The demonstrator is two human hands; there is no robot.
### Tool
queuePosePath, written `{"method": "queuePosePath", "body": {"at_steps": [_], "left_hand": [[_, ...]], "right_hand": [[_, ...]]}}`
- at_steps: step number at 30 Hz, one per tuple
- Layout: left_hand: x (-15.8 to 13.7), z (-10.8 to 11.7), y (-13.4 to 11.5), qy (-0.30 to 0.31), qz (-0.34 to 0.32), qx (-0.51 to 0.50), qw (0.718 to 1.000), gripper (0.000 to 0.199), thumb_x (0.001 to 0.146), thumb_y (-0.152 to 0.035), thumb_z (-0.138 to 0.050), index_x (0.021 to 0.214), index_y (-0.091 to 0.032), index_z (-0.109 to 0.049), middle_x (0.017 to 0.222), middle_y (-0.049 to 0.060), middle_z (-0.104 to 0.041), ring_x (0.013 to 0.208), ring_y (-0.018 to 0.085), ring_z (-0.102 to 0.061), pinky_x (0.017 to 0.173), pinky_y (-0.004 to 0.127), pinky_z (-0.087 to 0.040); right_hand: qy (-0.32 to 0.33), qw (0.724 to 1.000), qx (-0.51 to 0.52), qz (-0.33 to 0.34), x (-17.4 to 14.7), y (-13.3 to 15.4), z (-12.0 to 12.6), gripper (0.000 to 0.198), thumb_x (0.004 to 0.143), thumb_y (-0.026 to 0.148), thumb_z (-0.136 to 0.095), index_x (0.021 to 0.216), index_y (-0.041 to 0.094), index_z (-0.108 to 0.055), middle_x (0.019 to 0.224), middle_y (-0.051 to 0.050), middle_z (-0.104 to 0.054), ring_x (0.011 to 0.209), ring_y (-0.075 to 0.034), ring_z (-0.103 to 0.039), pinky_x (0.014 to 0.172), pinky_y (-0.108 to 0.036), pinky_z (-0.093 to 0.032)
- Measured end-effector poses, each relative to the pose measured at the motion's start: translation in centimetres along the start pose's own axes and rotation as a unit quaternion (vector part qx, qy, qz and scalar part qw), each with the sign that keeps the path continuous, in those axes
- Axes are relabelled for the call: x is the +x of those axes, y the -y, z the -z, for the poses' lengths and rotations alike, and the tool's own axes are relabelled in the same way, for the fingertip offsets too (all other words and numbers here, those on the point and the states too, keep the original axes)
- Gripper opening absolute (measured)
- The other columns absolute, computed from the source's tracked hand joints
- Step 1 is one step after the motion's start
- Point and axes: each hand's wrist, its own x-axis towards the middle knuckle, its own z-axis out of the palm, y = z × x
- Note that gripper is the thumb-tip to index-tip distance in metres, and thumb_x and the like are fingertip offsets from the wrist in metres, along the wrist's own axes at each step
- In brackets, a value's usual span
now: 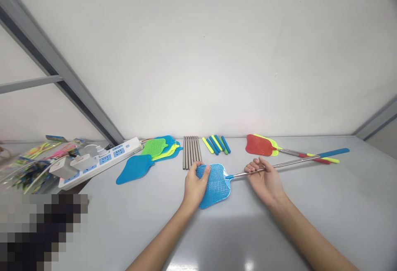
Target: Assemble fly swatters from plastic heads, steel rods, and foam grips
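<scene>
A blue fly swatter (217, 186) with a long metal rod and a blue grip lies across in front of me, its head to the left. My left hand (197, 184) pinches the left edge of that head, thumb on top. Palm up, my right hand (265, 178) supports the rod near the head, fingers curled about it and thumb raised. Behind it are two assembled swatters, one with a red head (259, 145) and one with a yellow head. A row of metal rods (191, 151) and several blue, yellow and green grips (215, 144) lie beyond my hands.
Loose blue, green and yellow swatter heads (135, 169) are piled at the left. Beside them a white power strip (105, 159) holds plugged-in adapters. Bagged colourful items (40, 163) lie at the far left. A wall (204, 64) bounds the grey table (130, 213) at the back.
</scene>
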Motion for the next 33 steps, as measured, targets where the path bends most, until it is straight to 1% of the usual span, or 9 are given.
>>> {"method": "queuePosePath", "body": {"at_steps": [2,4,8,11,13,16,24,29,33], "left_hand": [[0.3,0.2,0.0,-0.007,-0.009,0.007,1.000,0.028,0.069,-0.044,-0.048,0.081,-0.019,-0.053,0.076,0.001,-0.058,0.071,0.017,-0.054,0.066,0.028,-0.041],[0.7,0.5,0.1,-0.010,-0.017,0.016,1.000,0.027,0.069,-0.043,-0.048,0.082,-0.019,-0.053,0.077,0.001,-0.058,0.071,0.016,-0.054,0.067,0.028,-0.041],[1.4,1.2,0.4,-0.021,-0.028,0.029,0.999,0.026,0.070,-0.043,-0.048,0.081,-0.019,-0.053,0.077,0.001,-0.058,0.072,0.016,-0.054,0.067,0.027,-0.040],[1.9,1.6,0.6,-0.025,-0.031,0.030,0.999,0.027,0.069,-0.043,-0.048,0.080,-0.019,-0.053,0.076,0.001,-0.058,0.072,0.016,-0.054,0.067,0.027,-0.041],[2.1,1.7,0.7,-0.027,-0.032,0.030,0.999,0.027,0.069,-0.043,-0.048,0.080,-0.019,-0.053,0.076,0.001,-0.058,0.071,0.016,-0.054,0.067,0.027,-0.041],[2.2,1.6,0.9,-0.025,-0.035,0.034,0.998,0.028,0.069,-0.043,-0.048,0.080,-0.019,-0.054,0.076,0.001,-0.058,0.072,0.016,-0.054,0.067,0.027,-0.041],[2.4,2.0,1.0,-0.015,-0.029,0.056,0.998,0.027,0.070,-0.044,-0.047,0.079,-0.020,-0.054,0.074,0.000,-0.059,0.071,0.016,-0.054,0.066,0.025,-0.040],[1.9,1.6,1.1,-0.011,0.000,0.080,0.997,0.026,0.069,-0.044,-0.047,0.075,-0.020,-0.054,0.071,0.001,-0.059,0.069,0.017,-0.055,0.062,0.026,-0.039],[1.7,1.5,1.1,-0.011,0.010,0.096,0.995,0.026,0.068,-0.044,-0.048,0.075,-0.020,-0.054,0.070,0.001,-0.059,0.067,0.018,-0.054,0.062,0.027,-0.039]], "right_hand": [[-0.010,1.000,0.014,-0.008,0.1,0.3,-0.1,0.009,0.075,0.019,-0.046,0.066,0.017,-0.044,0.058,0.003,-0.038,0.054,-0.009,-0.042,0.052,-0.025,-0.042],[-0.020,1.000,0.018,0.002,0.2,0.8,-0.1,0.005,0.074,0.018,-0.046,0.069,0.016,-0.046,0.062,0.001,-0.041,0.057,-0.010,-0.045,0.055,-0.027,-0.044],[-0.042,0.996,0.012,0.082,0.7,2.4,0.2,0.004,0.073,0.015,-0.044,0.069,0.016,-0.047,0.061,0.002,-0.042,0.056,-0.010,-0.045,0.054,-0.027,-0.044],[-0.064,0.990,0.000,0.128,1.1,3.9,0.5,0.006,0.071,0.012,-0.043,0.068,0.016,-0.046,0.060,0.002,-0.041,0.055,-0.010,-0.045,0.052,-0.027,-0.044],[-0.066,0.987,0.002,0.145,1.3,4.8,0.8,0.007,0.071,0.012,-0.041,0.067,0.016,-0.045,0.060,0.002,-0.041,0.054,-0.010,-0.045,0.052,-0.026,-0.044],[-0.070,0.986,0.019,0.150,1.5,5.5,1.2,0.009,0.072,0.013,-0.038,0.065,0.016,-0.043,0.058,0.003,-0.038,0.050,-0.009,-0.043,0.049,-0.025,-0.042],[-0.097,0.983,0.042,0.152,1.4,4.8,0.9,0.014,0.070,0.011,-0.037,0.058,0.017,-0.035,0.049,0.006,-0.028,0.042,-0.006,-0.032,0.042,-0.020,-0.036],[-0.159,0.969,0.058,0.177,1.5,4.0,1.6,0.019,0.068,0.011,-0.036,0.053,0.017,-0.027,0.044,0.008,-0.021,0.036,-0.005,-0.023,0.037,-0.018,-0.028],[-0.184,0.961,0.065,0.194,1.5,3.2,2.1,0.020,0.067,0.011,-0.034,0.052,0.018,-0.023,0.041,0.008,-0.017,0.033,-0.006,-0.018,0.035,-0.018,-0.025]]}}
